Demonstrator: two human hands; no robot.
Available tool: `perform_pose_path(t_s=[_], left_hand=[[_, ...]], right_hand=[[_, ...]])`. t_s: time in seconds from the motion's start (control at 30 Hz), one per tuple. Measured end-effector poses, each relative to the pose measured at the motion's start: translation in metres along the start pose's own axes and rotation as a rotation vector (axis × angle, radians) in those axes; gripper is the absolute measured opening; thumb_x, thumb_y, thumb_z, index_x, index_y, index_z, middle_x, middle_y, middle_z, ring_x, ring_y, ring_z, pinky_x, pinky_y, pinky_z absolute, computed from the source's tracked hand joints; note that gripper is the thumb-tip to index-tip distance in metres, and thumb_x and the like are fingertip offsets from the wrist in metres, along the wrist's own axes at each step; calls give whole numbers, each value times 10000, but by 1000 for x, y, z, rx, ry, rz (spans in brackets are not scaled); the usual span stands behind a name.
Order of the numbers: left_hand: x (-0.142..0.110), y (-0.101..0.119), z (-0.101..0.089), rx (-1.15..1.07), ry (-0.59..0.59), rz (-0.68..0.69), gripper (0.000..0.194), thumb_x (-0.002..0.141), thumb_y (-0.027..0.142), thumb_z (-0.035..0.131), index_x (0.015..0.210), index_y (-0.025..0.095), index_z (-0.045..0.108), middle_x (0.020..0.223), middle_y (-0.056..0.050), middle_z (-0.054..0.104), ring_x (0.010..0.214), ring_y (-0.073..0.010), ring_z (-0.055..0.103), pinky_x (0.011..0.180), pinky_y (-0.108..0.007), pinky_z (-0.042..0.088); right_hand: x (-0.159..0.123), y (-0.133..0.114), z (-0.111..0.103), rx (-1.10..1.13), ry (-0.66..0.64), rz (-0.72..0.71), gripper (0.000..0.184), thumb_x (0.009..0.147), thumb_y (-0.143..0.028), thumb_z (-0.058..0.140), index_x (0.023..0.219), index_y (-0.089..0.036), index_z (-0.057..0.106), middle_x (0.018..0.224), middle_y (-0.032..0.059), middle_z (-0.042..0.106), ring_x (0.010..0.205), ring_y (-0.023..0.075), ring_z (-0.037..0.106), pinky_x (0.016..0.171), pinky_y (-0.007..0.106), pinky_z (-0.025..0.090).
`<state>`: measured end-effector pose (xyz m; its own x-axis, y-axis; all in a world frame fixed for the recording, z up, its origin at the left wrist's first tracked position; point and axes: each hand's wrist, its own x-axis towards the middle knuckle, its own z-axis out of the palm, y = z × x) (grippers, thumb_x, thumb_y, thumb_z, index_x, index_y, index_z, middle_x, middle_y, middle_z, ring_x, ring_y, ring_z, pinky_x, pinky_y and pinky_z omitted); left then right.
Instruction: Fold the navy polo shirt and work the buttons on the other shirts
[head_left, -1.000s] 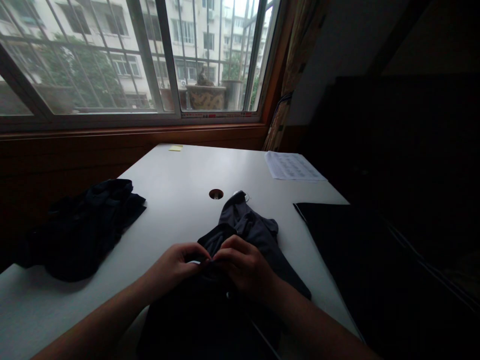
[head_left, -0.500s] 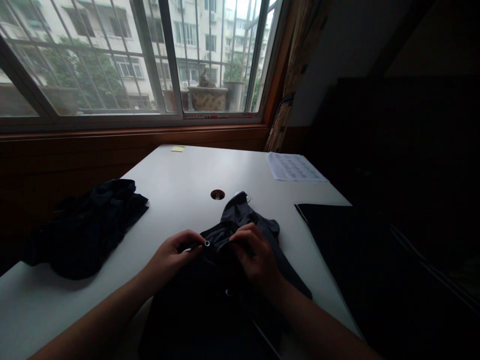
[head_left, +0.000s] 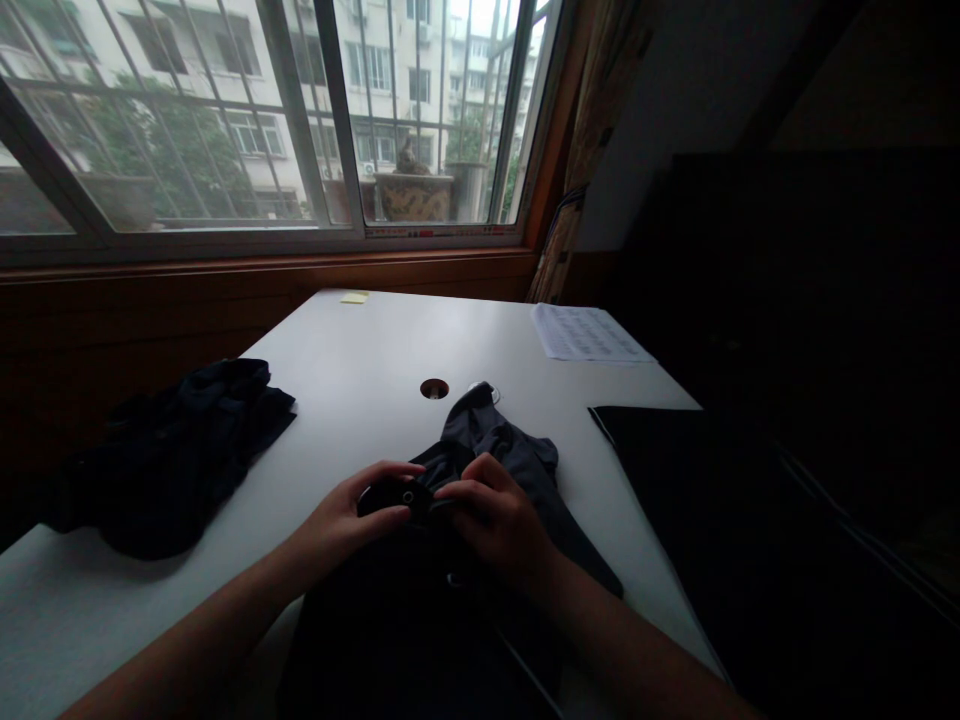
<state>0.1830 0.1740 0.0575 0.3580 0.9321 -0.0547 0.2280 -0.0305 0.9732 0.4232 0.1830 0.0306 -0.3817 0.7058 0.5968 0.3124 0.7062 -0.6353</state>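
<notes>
A dark garment [head_left: 390, 620] lies in front of me on the white table, with grey fabric [head_left: 517, 450] showing at its far end. My left hand [head_left: 349, 515] is closed on the garment's edge, thumb below and fingers above. Between its fingertips shows a small round ring-like fastener [head_left: 408, 497], perhaps a snap or eyelet. Close beside it, my right hand [head_left: 506, 515] pinches another part of the same edge. A small pale mark [head_left: 452, 579] sits on the garment below the hands. Its lower part is too dark to make out.
A crumpled dark cloth pile [head_left: 180, 460] lies on the left of the white table [head_left: 375, 350]. Printed papers [head_left: 589, 333] and a yellow sticky note [head_left: 354, 297] lie toward the back. A cable hole [head_left: 434, 389] is near the middle. Dark flat material [head_left: 720, 520] covers the right side.
My left fingers have spread around the ring-like fastener, which has turned and shifted slightly left and down. My right fingertips have moved left, closer to it.
</notes>
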Motion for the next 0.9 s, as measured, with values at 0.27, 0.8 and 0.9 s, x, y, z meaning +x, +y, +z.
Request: perform_pose_path(t_s=[0.27, 0.8, 0.9], left_hand=[[4, -2, 0, 68, 85, 10, 245, 882, 402, 693, 1074, 253, 727, 1097, -32, 732, 1044, -238, 672, 975, -357, 494], [-7, -8, 11, 599, 30, 518, 402, 911, 171, 591, 1295, 291, 605, 1342, -107, 539, 1193, -247, 571, 985, -409, 525], [-7, -6, 12, 604, -17, 488, 374, 907, 219, 623, 1279, 262, 611, 1191, -93, 620, 1031, -210, 642, 885, -336, 555]], right_hand=[[1, -1, -4, 21, 33, -13, 171, 900, -155, 663, 1014, -255, 742, 911, 32, 557, 850, 168, 575, 738, 321, 523], [-3, 0, 0, 70, 37, -77, 217, 958, -105, 541, 1078, -247, 653, 1009, 45, 607, 889, 155, 630, 753, 296, 562], [-3, -2, -1, 67, 20, -93, 216, 943, -93, 546, 1074, -238, 638, 1036, 55, 605, 929, 168, 625, 804, 318, 566]])
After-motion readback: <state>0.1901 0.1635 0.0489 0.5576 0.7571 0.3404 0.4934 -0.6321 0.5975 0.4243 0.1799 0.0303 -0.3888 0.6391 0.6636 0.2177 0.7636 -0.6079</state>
